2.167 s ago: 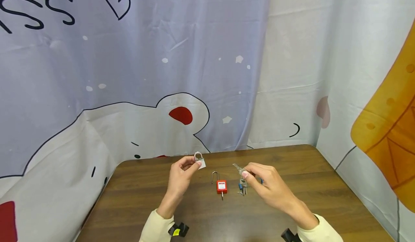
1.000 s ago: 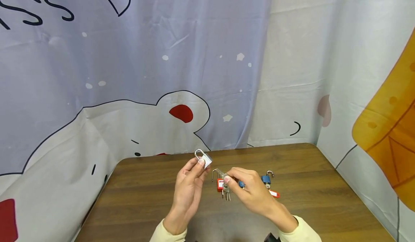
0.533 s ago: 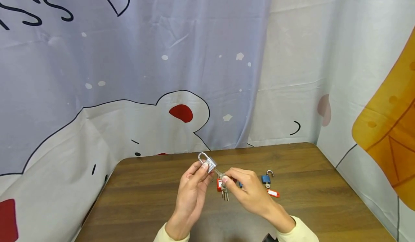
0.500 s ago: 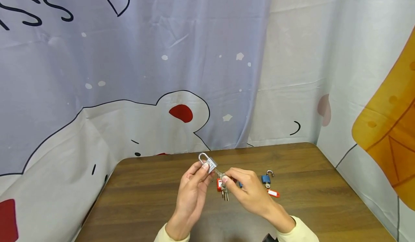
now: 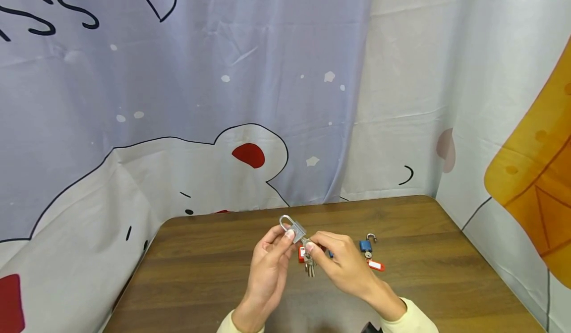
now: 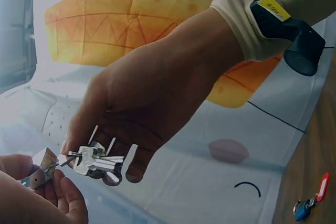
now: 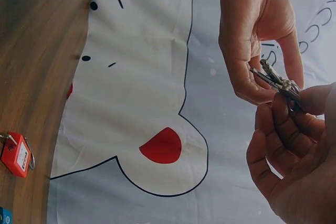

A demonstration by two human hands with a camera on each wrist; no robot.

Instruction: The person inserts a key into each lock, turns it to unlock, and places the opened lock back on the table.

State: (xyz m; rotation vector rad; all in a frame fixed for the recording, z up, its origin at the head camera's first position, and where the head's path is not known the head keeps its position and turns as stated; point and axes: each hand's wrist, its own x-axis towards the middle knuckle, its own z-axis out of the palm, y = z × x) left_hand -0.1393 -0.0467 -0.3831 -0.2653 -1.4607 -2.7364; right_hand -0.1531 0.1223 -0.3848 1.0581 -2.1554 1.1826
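My left hand grips a small silver padlock between thumb and fingers, shackle pointing up and left. My right hand pinches a key by its head. The key's blade meets the padlock's lower end; how deep it sits cannot be told. Several more keys dangle from the same bunch below the right fingertips. In the left wrist view the silver padlock and the key bunch are close together. The right wrist view shows the key bunch between both hands, the padlock hidden there.
Behind the keys a red padlock lies on the wooden table, partly covered. Right of it rests a blue padlock with its shackle open and a red key tag. A blue object shows beside the right hand.
Both hands came together from apart. Over the last half second the left hand moved the padlock right and down against the key, closing the gap. The right hand stayed nearly still.
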